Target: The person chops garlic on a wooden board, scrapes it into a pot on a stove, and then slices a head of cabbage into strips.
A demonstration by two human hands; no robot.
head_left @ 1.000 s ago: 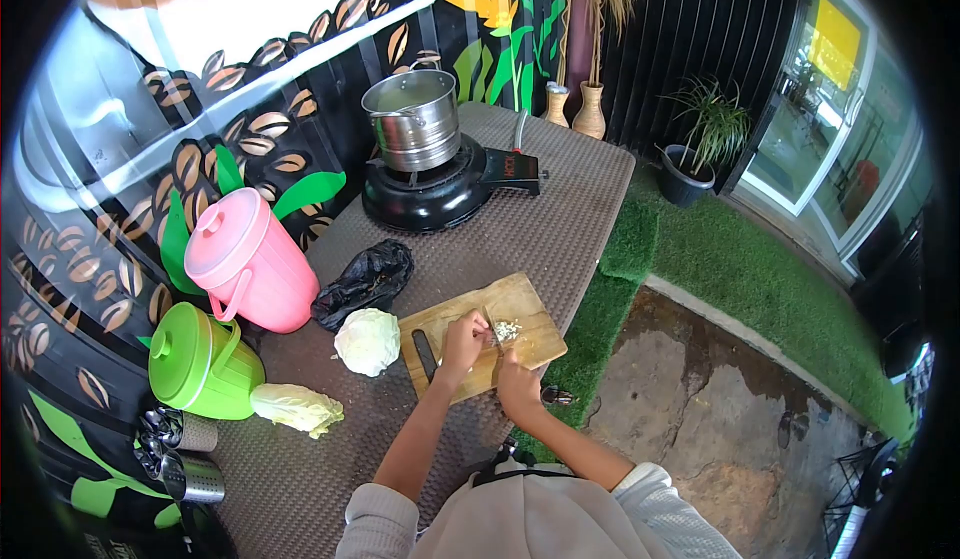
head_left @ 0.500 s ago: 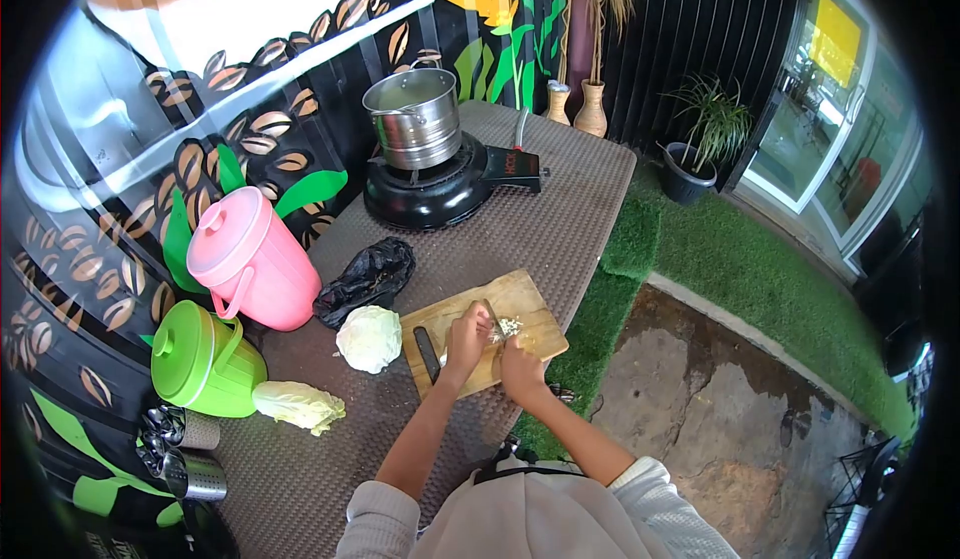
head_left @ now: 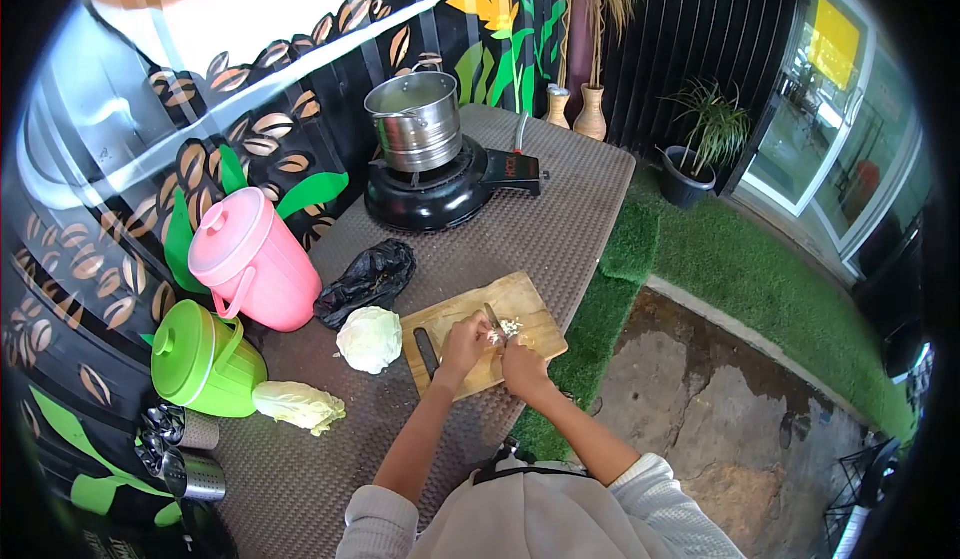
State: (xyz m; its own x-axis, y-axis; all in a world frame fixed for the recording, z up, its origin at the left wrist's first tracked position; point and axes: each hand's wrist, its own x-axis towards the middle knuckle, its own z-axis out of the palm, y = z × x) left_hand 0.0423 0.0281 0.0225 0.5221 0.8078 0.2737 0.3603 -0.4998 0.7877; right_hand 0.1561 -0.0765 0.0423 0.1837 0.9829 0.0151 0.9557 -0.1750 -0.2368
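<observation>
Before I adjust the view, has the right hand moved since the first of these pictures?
Yes, slightly. Judged against the stove, the right hand has shifted nearer to it, farther up over the cutting board.

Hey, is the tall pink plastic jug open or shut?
Shut: the tall pink plastic jug has its round pink knobbed lid over the top, with no gap showing. I cannot tell what is inside.

Bean-painted wall (head_left: 265, 124), 10 o'clock; black ribbed wall (head_left: 700, 39), 1 o'clock. White-framed glass door (head_left: 803, 149), 2. Green turf (head_left: 745, 264), 3. Damp-patched concrete floor (head_left: 690, 399), 4. Brown textured worktop (head_left: 540, 224) runs 12 to 7.
</observation>
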